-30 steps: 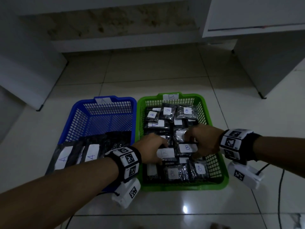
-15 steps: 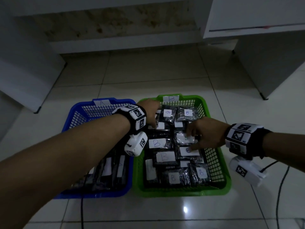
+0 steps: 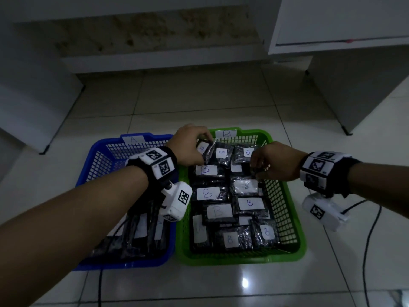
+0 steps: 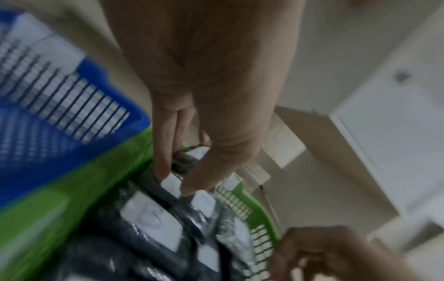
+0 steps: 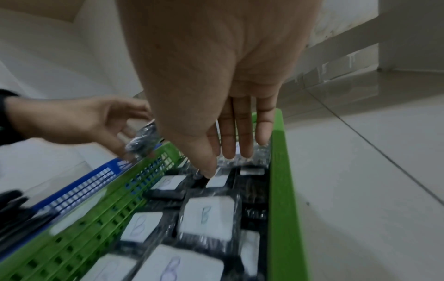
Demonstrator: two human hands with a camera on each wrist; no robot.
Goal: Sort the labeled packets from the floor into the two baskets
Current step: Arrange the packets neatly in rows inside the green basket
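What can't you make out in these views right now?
- Blue basket packets: head view, left forearm hides most labels.
- Packet at left hand: left wrist view blurred, letter unreadable.
- Right hand fingertips: head view, hand hides them.
- Green basket lower layers: top packets cover them.

Two baskets (image 3: 285, 196), two hands (image 3: 188, 145)

This looks like an indoor room of a home or small workplace, seen at floor level; which of the two cannot be told. Large glossy pale floor tiles (image 3: 199, 94) reflect a ceiling light. A stained wall (image 3: 141, 34) with a plain skirting runs along the back, and white cabinet panels (image 3: 345, 18) stand on either side. A blue basket (image 3: 104, 151) and a green basket (image 3: 294, 220) sit side by side on the tiles
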